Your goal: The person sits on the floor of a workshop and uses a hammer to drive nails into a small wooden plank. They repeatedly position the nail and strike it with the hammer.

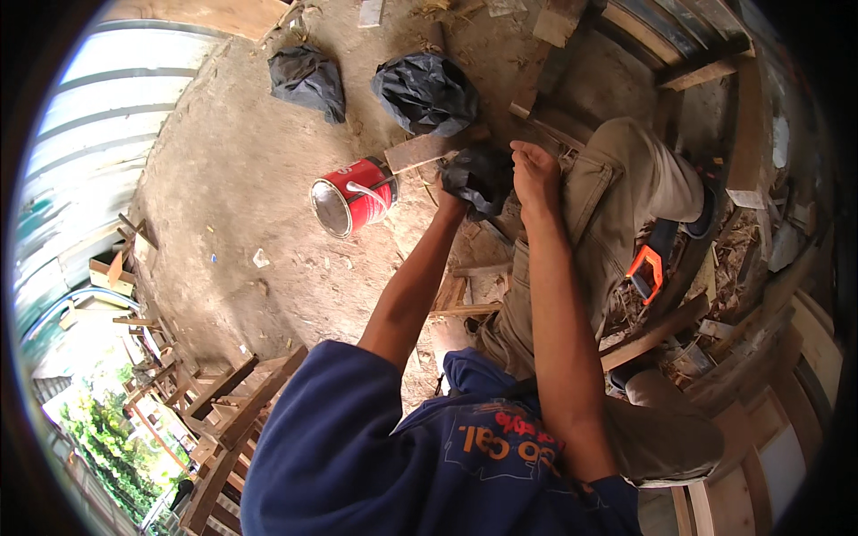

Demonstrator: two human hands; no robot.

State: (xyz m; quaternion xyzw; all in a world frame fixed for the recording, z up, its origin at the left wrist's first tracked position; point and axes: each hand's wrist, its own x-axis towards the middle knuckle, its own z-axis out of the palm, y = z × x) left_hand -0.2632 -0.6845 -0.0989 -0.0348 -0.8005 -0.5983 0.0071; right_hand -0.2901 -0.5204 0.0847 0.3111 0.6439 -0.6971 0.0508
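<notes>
In front of me, a crumpled black plastic bag (pixel 480 181) covers most of my left hand (pixel 450 191), which seems closed on it; its fingers are largely hidden. Close by on the bag's right side, my right hand (pixel 536 171) is raised with its fingers bent together. Whatever those fingers may pinch is too small to make out. A red paint can (pixel 366 204) with a pale handle lies on its side left of my left hand. Beyond the hands, a larger black plastic bundle (pixel 425 92) and a smaller one (pixel 307 79) rest on the dirt floor.
A short wooden board (pixel 416 152) lies between the can and the larger bundle. Right of my leg is a handsaw (pixel 651 268) with an orange-and-black handle, among wood scraps. Stacked timber (pixel 234 415) stands at lower left, below a corrugated metal wall (pixel 125 94).
</notes>
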